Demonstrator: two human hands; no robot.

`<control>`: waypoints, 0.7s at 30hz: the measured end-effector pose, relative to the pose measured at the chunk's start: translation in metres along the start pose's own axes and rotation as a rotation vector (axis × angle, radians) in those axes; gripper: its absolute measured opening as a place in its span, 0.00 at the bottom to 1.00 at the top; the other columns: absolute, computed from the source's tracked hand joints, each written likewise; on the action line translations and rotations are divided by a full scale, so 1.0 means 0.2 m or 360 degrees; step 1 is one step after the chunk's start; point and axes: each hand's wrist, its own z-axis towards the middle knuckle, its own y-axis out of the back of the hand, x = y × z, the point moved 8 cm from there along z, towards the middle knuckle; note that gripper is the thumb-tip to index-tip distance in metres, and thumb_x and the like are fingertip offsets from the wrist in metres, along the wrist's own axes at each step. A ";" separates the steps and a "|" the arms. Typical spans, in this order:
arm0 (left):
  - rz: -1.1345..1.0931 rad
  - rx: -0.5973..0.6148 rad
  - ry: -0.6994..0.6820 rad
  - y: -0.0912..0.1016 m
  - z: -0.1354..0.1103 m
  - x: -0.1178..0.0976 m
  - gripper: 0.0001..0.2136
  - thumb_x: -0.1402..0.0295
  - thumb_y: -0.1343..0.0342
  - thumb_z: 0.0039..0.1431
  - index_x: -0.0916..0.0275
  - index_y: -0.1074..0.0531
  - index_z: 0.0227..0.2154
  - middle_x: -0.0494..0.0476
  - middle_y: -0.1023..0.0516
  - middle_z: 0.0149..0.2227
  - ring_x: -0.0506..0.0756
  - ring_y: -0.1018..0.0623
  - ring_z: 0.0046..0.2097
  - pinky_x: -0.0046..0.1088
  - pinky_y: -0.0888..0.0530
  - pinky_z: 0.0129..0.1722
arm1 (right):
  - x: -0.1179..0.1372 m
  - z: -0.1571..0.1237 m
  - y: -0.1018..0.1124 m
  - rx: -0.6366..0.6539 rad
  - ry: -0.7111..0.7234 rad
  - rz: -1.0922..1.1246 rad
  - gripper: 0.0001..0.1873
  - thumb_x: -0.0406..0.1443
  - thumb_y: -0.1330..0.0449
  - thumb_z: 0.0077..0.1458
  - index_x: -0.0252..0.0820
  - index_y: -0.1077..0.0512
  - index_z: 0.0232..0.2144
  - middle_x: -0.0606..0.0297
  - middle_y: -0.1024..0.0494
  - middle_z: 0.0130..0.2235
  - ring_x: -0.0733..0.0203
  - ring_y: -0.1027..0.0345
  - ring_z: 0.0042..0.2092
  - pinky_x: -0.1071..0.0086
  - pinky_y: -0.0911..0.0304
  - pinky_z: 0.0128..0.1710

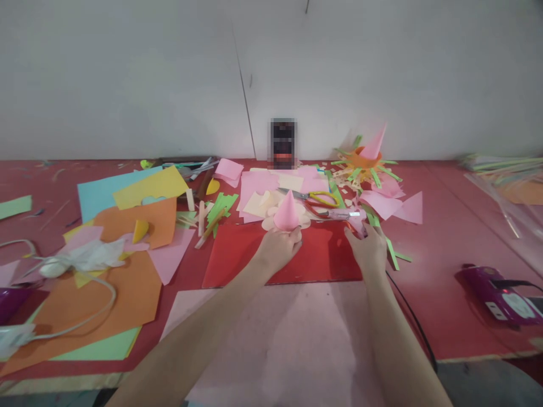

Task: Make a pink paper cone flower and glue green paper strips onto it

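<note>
A pink paper cone (287,212) stands point up on a cream petal-shaped paper piece (268,224). My left hand (279,246) is closed at the near edge of this piece, its fingertips partly hidden. To the right, my right hand (369,246) curls around the handle of a pink hot glue gun (345,214), which has a white label; a black cord (409,308) runs from beneath that hand. Under both hands lies a shiny red board (241,254). Just behind the glue gun rest yellow-handled scissors (324,198).
An orange paper ring with green strips (365,161) and a pink cone stands at the back right. Coloured sheets (127,288) and a white cable (112,297) cover the left side. A purple power strip (503,294) lies at right. A dark pixelated object (283,142) leans against the wall.
</note>
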 end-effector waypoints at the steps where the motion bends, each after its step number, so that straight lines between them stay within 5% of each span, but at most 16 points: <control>1: -0.0013 -0.0040 -0.0008 0.01 -0.01 0.00 0.16 0.67 0.56 0.62 0.69 0.33 0.49 0.58 0.22 0.28 0.55 0.23 0.31 0.32 0.30 0.33 | 0.00 0.00 0.00 0.0007 -0.0006 -0.0007 0.27 0.49 0.44 0.43 0.35 0.28 0.40 0.54 0.30 0.36 0.52 0.39 0.38 0.61 0.41 0.37; 6: -0.0056 -0.0626 0.0085 0.23 -0.09 0.04 0.13 0.69 0.57 0.63 0.62 0.28 0.42 0.51 0.25 0.22 0.51 0.26 0.25 0.27 0.33 0.28 | 0.02 -0.01 0.02 -0.0034 0.0011 0.0007 0.26 0.49 0.44 0.44 0.36 0.28 0.39 0.55 0.30 0.35 0.53 0.39 0.37 0.61 0.41 0.37; 9: -0.0293 -0.1180 0.0477 0.45 -0.16 0.17 0.09 0.67 0.51 0.60 0.63 0.27 0.34 0.53 0.25 0.25 0.50 0.28 0.27 0.25 0.33 0.29 | 0.02 0.00 0.02 -0.0070 0.0031 0.0030 0.25 0.49 0.44 0.44 0.37 0.27 0.38 0.56 0.30 0.34 0.53 0.39 0.37 0.61 0.41 0.37; 11: -0.0491 -0.1328 0.0673 0.53 -0.15 0.25 0.07 0.67 0.48 0.58 0.63 0.27 0.33 0.53 0.26 0.28 0.49 0.28 0.28 0.24 0.33 0.28 | 0.01 0.00 0.01 -0.0063 0.0026 0.0040 0.25 0.49 0.44 0.44 0.37 0.27 0.37 0.55 0.30 0.35 0.53 0.38 0.37 0.61 0.40 0.37; 15: -0.0681 -0.1299 0.0677 0.56 -0.01 0.30 0.07 0.67 0.43 0.54 0.60 0.27 0.36 0.55 0.26 0.36 0.50 0.27 0.34 0.25 0.31 0.33 | 0.01 0.00 0.01 -0.0053 0.0022 0.0041 0.23 0.49 0.44 0.43 0.37 0.27 0.35 0.55 0.30 0.34 0.53 0.38 0.37 0.61 0.41 0.36; 21: -0.0703 -0.1092 0.0603 0.47 0.12 0.31 0.02 0.72 0.44 0.53 0.62 0.27 0.29 0.54 0.24 0.32 0.51 0.26 0.31 0.27 0.30 0.32 | 0.02 0.00 0.00 -0.0062 0.0041 0.0074 0.24 0.49 0.44 0.43 0.37 0.28 0.38 0.56 0.30 0.34 0.54 0.39 0.37 0.62 0.41 0.36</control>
